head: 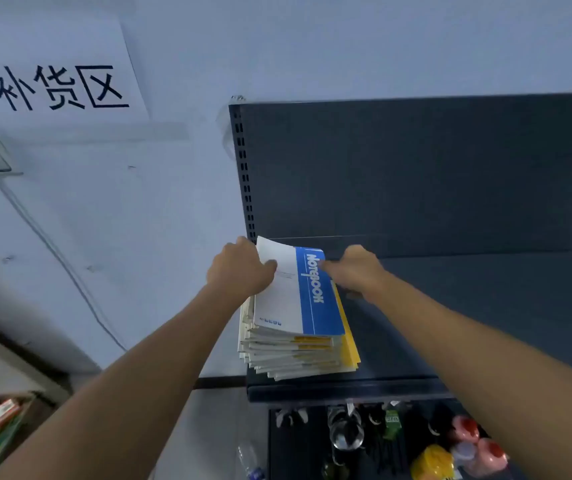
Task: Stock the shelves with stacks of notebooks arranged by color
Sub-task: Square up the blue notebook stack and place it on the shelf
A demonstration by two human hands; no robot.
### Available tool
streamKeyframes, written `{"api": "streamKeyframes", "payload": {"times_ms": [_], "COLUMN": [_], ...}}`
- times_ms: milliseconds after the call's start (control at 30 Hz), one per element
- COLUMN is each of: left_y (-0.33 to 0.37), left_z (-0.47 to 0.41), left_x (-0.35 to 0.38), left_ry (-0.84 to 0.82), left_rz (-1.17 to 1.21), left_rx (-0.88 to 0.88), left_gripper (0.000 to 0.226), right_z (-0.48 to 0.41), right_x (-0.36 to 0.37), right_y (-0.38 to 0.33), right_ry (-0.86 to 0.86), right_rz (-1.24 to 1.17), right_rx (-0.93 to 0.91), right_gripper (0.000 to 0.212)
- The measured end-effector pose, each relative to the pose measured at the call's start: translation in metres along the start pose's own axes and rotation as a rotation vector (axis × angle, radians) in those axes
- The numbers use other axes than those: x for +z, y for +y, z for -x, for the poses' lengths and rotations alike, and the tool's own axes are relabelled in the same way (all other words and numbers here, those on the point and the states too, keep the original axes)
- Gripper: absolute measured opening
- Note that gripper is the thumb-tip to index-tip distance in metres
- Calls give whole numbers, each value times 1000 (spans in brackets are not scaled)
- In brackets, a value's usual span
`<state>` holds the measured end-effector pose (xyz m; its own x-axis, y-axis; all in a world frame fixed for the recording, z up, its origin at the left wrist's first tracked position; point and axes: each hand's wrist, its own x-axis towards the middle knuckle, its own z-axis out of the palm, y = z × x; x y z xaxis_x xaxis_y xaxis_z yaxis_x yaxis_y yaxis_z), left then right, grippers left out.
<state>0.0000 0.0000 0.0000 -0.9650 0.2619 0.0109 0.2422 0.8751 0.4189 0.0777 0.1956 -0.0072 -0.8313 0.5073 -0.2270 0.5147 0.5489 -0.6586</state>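
Two hands meeting on the shelf (450, 306), your left hand (239, 271) pinching the blue notebook (298, 296), your right hand (353, 268) touching its edge with straight fingers (331, 266), yellow notebooks (312, 355) lying beneath.

Both bare arms stretched forward. The left hand (241, 271) gripped a blue-and-white paper notebook (300, 299) by its left edge, and the right hand (355, 271) touched its right edge with extended fingers.

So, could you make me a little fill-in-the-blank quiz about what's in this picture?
1. The top notebook has a white cover with a ____ band.
2. The notebooks beneath it show ____ edges.
3. They all sit at the ____ end of the dark shelf.
Missing words: blue; yellow; left.
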Motion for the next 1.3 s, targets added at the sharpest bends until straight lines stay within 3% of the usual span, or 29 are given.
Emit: {"api": "streamKeyframes", "payload": {"times_ms": [133,233,500,867,1033,1300], "left_y": [1,2,14,22,19,12], "left_z": [-2,-5,-1,-1,-2,3], "left_x": [6,7,-10,-14,-8,-3], "left_ry": [-113,-145,-228,-383,-342,-249], "left_rz": [-187,-145,-194,-69,-152,-222], "left_rx": [-61,-97,-125,-136,-80,-78], "left_gripper": [56,48,41,32,49,38], "right_z": [-5,-9,-8,-3,0,5], "right_x": [16,22,21,32,35,37], "right_y": [9,10,7,11,16,7], "right_ry": [-39,-4,-101,-87,-44,-82], "right_rz": [-43,2,-164,-180,-196,-172], "right_rx": [47,-4,141,120,78,109], "right_gripper": [38,41,48,41,33,42]}}
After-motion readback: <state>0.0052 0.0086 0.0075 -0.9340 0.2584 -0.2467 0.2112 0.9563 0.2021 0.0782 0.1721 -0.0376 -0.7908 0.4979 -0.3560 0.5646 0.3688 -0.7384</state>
